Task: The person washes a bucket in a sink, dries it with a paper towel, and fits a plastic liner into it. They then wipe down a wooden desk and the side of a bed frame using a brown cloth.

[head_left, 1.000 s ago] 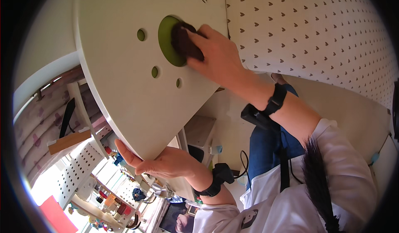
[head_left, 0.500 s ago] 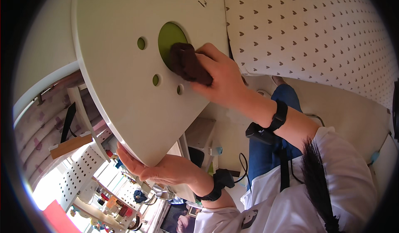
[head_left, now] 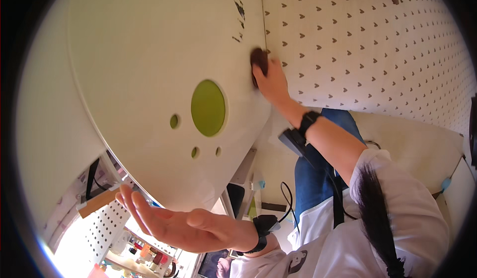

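My right hand (head_left: 273,82) is closed around a bunched dark brown cloth (head_left: 258,68). It presses the cloth against the right-hand edge of a large white panel (head_left: 144,64). The panel has one big round green inset (head_left: 208,107) and several small green round holes around it. Black scuff marks (head_left: 240,12) show near its upper right edge. Below the panel's lower corner my left hand (head_left: 184,228) holds nothing, its fingers stretched out and the palm turned up.
A surface covered with heart-patterned fabric (head_left: 343,44) adjoins the panel on the right. At lower left stand a white perforated board (head_left: 106,223) and shelves with small bottles (head_left: 149,253). A black cable (head_left: 290,198) hangs beside my blue-trousered leg (head_left: 313,169).
My right hand with the cloth has moved from the green inset to the panel's right edge. My left hand has come off the panel's corner and opened out. The view has shifted.
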Available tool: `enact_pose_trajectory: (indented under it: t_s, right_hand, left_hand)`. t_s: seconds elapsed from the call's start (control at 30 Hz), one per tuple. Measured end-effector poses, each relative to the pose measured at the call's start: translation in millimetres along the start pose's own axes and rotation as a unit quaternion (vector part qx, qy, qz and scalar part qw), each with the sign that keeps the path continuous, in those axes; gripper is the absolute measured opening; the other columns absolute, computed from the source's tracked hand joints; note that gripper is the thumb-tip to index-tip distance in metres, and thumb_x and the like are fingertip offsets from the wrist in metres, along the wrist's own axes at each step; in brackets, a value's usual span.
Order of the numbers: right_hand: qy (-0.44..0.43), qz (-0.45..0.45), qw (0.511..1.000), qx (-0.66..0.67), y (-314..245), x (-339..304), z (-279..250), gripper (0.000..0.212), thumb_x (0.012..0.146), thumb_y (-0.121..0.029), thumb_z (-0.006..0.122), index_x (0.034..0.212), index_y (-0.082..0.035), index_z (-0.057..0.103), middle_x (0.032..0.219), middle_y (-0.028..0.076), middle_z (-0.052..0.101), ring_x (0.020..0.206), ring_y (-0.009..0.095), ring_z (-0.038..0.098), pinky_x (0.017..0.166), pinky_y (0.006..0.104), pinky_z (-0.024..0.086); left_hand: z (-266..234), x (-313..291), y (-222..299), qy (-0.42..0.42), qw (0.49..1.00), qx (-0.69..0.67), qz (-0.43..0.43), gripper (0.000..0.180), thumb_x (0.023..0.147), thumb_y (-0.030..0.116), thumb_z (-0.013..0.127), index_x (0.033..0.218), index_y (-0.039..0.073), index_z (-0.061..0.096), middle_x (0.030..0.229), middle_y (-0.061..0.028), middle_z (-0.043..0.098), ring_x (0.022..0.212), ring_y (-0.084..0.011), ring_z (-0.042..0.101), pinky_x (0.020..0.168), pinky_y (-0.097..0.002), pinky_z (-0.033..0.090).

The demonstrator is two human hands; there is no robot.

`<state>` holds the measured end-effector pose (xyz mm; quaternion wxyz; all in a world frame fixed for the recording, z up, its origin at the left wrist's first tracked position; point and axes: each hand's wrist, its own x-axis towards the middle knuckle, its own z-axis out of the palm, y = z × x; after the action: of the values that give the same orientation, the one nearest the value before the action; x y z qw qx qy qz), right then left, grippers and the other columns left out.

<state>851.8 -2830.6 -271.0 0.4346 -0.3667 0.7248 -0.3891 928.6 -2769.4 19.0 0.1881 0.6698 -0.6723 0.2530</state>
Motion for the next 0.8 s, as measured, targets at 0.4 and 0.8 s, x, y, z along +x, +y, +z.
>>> enact_pose_trajectory:
  t_s: [0.4,0.8]
  right_hand:
    - [-0.008,-0.432,0.896,0.104,-203.0,32.7,-49.8,0.075,0.06,-0.029,0.076,0.13,-0.01,0.057,0.109,0.015,0.054,0.093,0.034,0.056,0.075,0.0401,0.051]
    - [-0.109,-0.173,0.978,0.048,-100.5,8.8,-40.0,0.057,0.071,-0.016,0.074,0.123,-0.005,0.055,0.113,0.017,0.052,0.099,0.036,0.057,0.081,0.0416,0.051]
  left_hand:
    - [26.9,45.3,11.2,0.019,0.998,0.018,-0.05,0.052,0.103,0.041,0.04,0.124,-0.003,0.059,0.127,-0.0159,0.062,0.117,-0.0282,0.059,0.099,-0.0365,0.046]
    - [59.5,51.8,-1.8,0.074,0.996,0.054,-0.004,0.042,0.101,0.031,0.05,0.122,-0.004,0.059,0.122,-0.0164,0.062,0.113,-0.029,0.062,0.096,-0.0368,0.051]
